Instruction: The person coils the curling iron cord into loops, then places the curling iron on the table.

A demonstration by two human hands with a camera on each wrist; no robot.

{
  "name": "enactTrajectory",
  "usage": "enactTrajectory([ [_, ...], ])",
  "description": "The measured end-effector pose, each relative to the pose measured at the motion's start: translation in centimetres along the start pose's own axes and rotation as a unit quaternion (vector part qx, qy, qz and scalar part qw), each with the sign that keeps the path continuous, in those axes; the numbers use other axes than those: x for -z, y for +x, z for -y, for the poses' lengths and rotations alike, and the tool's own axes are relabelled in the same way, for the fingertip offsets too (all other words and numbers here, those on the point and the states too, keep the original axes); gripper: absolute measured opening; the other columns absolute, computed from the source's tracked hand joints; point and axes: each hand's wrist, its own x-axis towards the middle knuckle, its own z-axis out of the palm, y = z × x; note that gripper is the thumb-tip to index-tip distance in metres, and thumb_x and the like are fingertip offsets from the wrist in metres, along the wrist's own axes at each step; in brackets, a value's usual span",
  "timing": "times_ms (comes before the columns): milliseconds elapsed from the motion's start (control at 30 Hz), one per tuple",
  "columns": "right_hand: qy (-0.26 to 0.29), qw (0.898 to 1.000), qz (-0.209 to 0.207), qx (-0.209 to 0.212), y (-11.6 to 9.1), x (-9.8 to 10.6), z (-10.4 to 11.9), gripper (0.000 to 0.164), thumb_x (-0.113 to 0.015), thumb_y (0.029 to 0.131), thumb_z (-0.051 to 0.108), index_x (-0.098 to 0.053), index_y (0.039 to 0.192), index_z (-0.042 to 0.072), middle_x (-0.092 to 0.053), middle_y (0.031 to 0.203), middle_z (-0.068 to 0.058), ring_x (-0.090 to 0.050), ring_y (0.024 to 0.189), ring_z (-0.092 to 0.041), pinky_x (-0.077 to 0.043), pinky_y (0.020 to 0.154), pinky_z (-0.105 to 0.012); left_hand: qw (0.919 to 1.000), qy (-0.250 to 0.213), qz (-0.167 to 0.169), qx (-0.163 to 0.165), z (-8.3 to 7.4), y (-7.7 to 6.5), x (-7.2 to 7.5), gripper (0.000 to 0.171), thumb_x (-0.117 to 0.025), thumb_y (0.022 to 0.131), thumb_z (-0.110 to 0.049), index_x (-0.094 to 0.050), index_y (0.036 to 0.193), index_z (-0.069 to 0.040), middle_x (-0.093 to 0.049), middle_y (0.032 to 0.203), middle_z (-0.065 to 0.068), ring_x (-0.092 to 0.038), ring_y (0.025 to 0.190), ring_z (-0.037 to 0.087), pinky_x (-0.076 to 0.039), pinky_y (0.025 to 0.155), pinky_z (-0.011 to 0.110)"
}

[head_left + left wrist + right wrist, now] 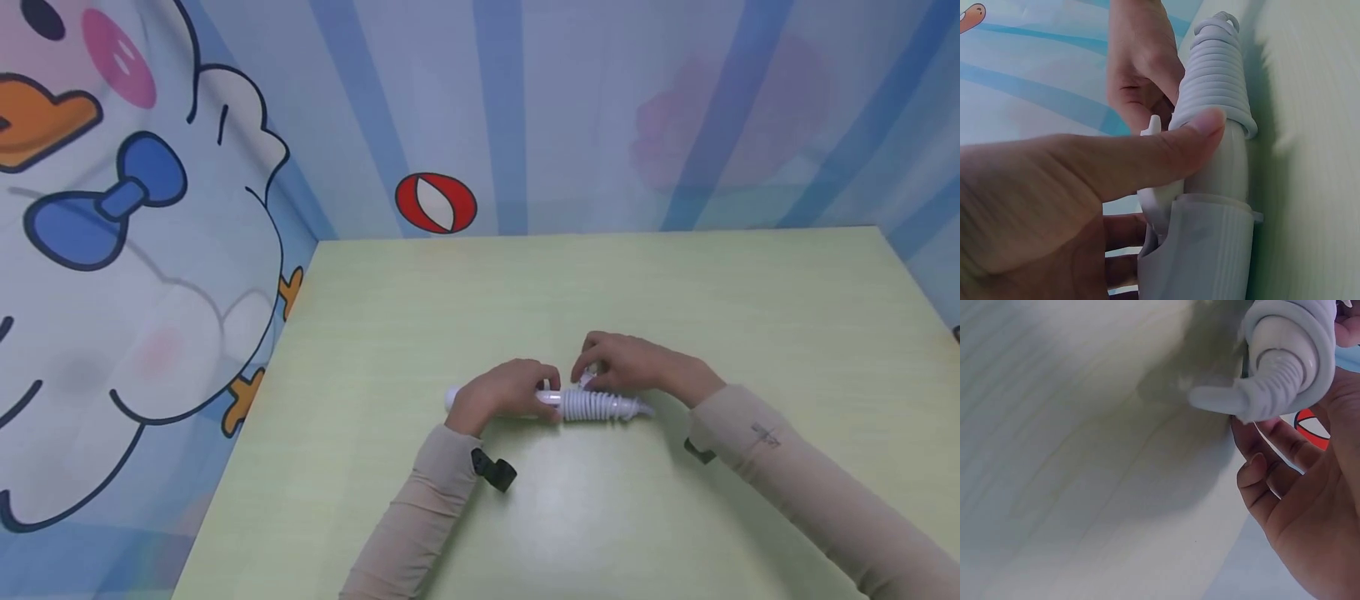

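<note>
A white curling iron point(551, 398) lies lengthwise on the table, its white cord point(588, 406) wound in tight coils around the narrower right part. My left hand point(506, 390) grips the wider left part, the thumb point(1175, 150) lying across it just below the coils. Beside that thumb a small white lever point(1155, 128) sticks up. My right hand point(626, 362) is at the far side of the coils and pinches a small white piece, seemingly the cord's end point(587, 379), mostly hidden by the fingers. A ribbed cord sleeve point(1275, 384) bends out of the iron's right end.
The pale wooden table point(420, 300) extends around both hands. A cloth backdrop point(570, 117) with blue stripes and a printed red ball stands along the back edge, and a cartoon duck print point(187, 350) covers the left side. Each wrist carries a black camera mount point(495, 471).
</note>
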Motion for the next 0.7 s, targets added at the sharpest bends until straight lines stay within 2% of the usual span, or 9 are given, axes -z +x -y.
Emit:
enactTrajectory([
  [367,-0.019,1.0,-0.015,-0.003,0.18,-0.48,-0.37,0.021,-0.067,0.085,0.025,-0.068,0.105,0.021,-0.053,0.1,-0.001,-0.052,0.078,-0.009,-0.045,0.072,-0.03,0.9999,0.01,0.006,0.005,-0.02,-0.15,0.15,0.04,-0.072,0.077,-0.04,-0.059,0.109,-0.02,-0.058,0.098,-0.004,-0.051,0.085,0.01,-0.041,0.075,0.025],
  [700,-0.024,1.0,-0.017,-0.01,0.1,-0.5,-0.36,0.022,-0.067,0.084,0.026,-0.068,0.106,0.021,-0.053,0.101,-0.001,-0.052,0.077,-0.009,-0.045,0.07,-0.029,0.9998,-0.015,-0.002,0.013,-0.29,-0.35,0.28,0.033,-0.074,0.076,-0.035,-0.054,0.099,-0.021,-0.057,0.084,-0.006,-0.051,0.074,0.01,-0.04,0.065,0.024],
])
